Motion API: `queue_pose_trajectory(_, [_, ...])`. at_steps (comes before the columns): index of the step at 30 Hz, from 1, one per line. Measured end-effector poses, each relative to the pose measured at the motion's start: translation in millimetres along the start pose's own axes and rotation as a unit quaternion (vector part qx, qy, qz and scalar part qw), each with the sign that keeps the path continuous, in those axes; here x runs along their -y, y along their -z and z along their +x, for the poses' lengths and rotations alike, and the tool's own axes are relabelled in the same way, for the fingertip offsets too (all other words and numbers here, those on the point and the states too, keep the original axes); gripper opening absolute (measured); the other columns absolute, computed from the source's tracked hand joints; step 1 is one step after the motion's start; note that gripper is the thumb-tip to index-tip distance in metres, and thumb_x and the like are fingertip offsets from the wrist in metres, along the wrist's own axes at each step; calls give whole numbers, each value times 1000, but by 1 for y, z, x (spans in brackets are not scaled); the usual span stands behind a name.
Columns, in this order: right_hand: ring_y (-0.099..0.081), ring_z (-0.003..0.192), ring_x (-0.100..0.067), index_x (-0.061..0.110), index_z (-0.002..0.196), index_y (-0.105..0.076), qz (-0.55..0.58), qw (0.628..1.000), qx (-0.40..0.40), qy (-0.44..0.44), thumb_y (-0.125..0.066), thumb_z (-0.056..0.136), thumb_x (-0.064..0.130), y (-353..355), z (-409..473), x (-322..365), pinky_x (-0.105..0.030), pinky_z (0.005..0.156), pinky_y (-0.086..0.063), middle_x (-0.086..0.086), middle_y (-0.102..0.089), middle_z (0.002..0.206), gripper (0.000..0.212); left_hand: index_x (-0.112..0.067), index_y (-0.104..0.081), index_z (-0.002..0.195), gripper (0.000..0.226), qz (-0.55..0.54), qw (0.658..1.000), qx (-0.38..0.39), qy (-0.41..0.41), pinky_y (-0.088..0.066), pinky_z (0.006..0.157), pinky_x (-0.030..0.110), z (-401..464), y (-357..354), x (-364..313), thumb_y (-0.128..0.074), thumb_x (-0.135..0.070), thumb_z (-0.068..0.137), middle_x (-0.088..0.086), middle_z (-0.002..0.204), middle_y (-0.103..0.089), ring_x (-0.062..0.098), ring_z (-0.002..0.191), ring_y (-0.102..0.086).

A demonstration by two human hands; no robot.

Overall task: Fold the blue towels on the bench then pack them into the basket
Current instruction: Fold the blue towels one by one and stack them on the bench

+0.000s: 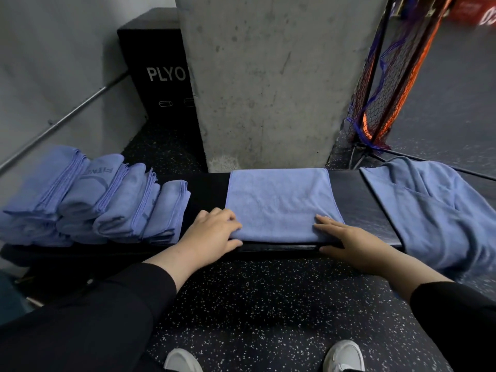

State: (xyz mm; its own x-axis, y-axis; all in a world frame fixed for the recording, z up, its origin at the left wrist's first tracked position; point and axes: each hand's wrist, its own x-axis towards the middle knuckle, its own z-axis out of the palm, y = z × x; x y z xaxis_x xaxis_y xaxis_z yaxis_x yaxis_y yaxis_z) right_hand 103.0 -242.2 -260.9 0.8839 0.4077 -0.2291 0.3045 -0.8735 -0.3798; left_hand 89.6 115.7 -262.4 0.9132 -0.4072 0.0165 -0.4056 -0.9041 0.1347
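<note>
A half-folded blue towel [279, 202] lies flat across the middle of the black bench [357, 208]. My left hand [212, 237] grips its near left corner, fingers curled over the edge and thumb under it. My right hand [349, 241] grips the near right corner, fingers on top and thumb below the bench edge. Several folded blue towels [107, 200] lean in a row at the bench's left end. Unfolded blue towels [440, 210] lie in a loose heap at the right end and hang over the front. No basket is in view.
A concrete pillar [268, 81] rises right behind the bench. A black plyo box [161, 76] stands back left, beside a metal bar [67, 114] leaning on the wall. A netted rack [389, 76] stands back right. My white shoes [343, 355] are on the speckled floor.
</note>
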Motion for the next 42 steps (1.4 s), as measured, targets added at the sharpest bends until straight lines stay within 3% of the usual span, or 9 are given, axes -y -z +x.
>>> queue_pose_trajectory(6, [-60, 123, -6, 29, 117, -71, 9, 997, -75, -4, -77, 87, 28, 1, -11, -19, -35, 100, -49, 24, -50, 145, 30, -30, -61, 131, 34, -7, 1000, -17, -1, -36, 100, 36, -4, -5, 8, -57, -42, 99, -12, 122, -51, 13, 113, -48])
queue_pose_trajectory(13, [-66, 110, -12, 24, 103, -72, -13, 991, -130, -10, -67, 92, 19, -1, -11, -13, -32, 88, -52, 18, -64, 131, 13, -20, -67, 81, 8, 78, 996, -39, -38, -44, 86, 33, -2, -15, 9, -64, -19, 87, -9, 92, -59, 15, 92, -56])
queue_pose_trajectory(17, [-60, 77, -9, 24, 102, -69, 30, 987, -143, -68, -61, 94, 17, 13, -16, 2, -18, 63, -38, 12, -67, 89, 13, -16, -60, 83, 22, -9, 1000, -16, -5, -39, 97, 30, -2, -2, 9, -43, -25, 91, -9, 89, -58, 12, 94, -53])
queue_pose_trajectory(20, [-54, 66, 0, 31, 86, -62, 61, 983, -153, -79, -60, 93, 17, 20, -22, 4, -18, 61, -40, 13, -63, 72, 16, -14, -54, 75, 24, -118, 992, 18, 48, -47, 76, 35, -10, 15, 4, -42, -29, 90, -5, 75, -56, 14, 76, -52])
queue_pose_trajectory(24, [-56, 62, -3, 32, 74, -63, 145, 971, -165, -95, -58, 91, 14, 26, -24, 2, -31, 65, -46, 15, -64, 65, 25, -9, -51, 71, 23, -264, 957, 22, 118, -32, 58, 30, -21, 34, -5, -54, -16, 93, -6, 60, -44, 5, 56, -36])
queue_pose_trajectory(28, [-44, 53, -4, 17, 77, -68, 257, 940, -201, -96, -62, 94, 15, 33, -22, 6, -24, 54, -39, 11, -56, 58, 18, -6, -59, 75, 21, -381, 910, -6, 163, -35, 67, 32, -22, 40, -1, -57, -19, 92, -3, 65, -46, 6, 65, -41])
queue_pose_trajectory(31, [-48, 64, -11, 15, 84, -71, 337, 908, -227, -101, -65, 95, 20, 34, -16, 9, -30, 60, -40, 0, -61, 70, 14, -10, -61, 79, 25, -435, 876, -39, 206, -39, 69, 37, -17, 42, -1, -54, -33, 82, 1, 69, -51, 16, 69, -46])
queue_pose_trajectory(35, [-50, 70, -12, 17, 86, -71, 383, 879, -249, -135, -61, 94, 12, 36, 5, 8, -31, 67, -40, 8, -63, 67, 14, -24, -69, 90, 14, -453, 847, -110, 255, -48, 69, 40, 3, 36, 2, -56, -18, 93, 18, 82, -68, 20, 71, -57])
queue_pose_trajectory(42, [-50, 61, -13, 17, 99, -67, 332, 878, -297, -177, -58, 93, 9, 45, 54, 3, -27, 54, -39, -1, -65, 76, 13, -27, -60, 99, 12, -331, 885, -182, 272, -43, 60, 35, 51, 26, 15, -53, -18, 100, -5, 62, -54, 13, 58, -49])
